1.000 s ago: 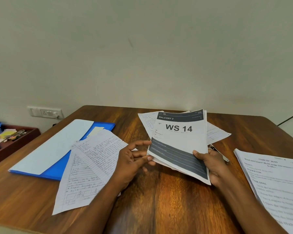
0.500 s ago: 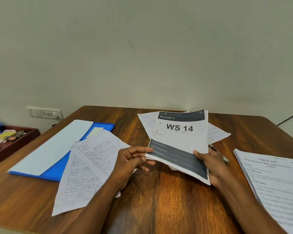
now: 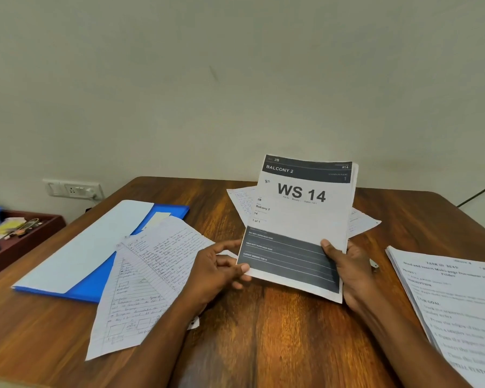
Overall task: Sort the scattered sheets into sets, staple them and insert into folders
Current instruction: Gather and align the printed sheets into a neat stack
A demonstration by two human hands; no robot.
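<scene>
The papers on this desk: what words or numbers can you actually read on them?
Printed sheet held in both hands:
"2B"
"BALCONY 2"
"#14"
"WS 14"
"Balcony 2"
"14"
"1 of 1"
Its white lines on the dark band: too small.
Stack at right: "TASK GOAL"; the rest blurred.
Handwritten pages: unreadable.

Cut off by the right and bottom edges: the printed stack (image 3: 457, 312), lower lines blurred past reading. Hidden behind the WS 14 sheets (image 3: 300, 219): most of the handwritten pages (image 3: 242, 204) on the desk (image 3: 277, 345), plus the fingers of the right hand (image 3: 347, 270) save the thumb. Too small to read: writing on the lined pages (image 3: 149, 275). Cropped at the left edge: the red tray (image 3: 25, 242), contents a blurred jumble.
</scene>
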